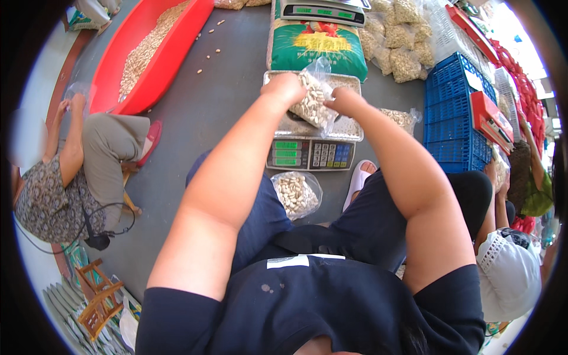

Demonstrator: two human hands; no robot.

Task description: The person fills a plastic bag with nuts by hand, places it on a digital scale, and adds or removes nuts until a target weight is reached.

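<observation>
A clear plastic bag of pale seeds (314, 103) is tilted over the steel pan of a digital scale (288, 131). My left hand (286, 88) grips the bag's upper left side, its fingertips partly hidden. At the right edge, my right hand (347, 101) pinches the plastic. Green digits glow on the scale's display (286, 153), beside its keypad (331, 154). Between my feet and the scale sits another bag of seeds (296, 193). One more filled bag (398, 119) lies right of the pan, partly behind my right forearm.
A red tub (177, 62) of loose seeds stands left, near a seated person (66, 177). Ahead are a green printed sack (317, 53), a second scale (323, 14) and several filled bags (401, 40). Blue crates (448, 115) stand right, near another person (506, 270).
</observation>
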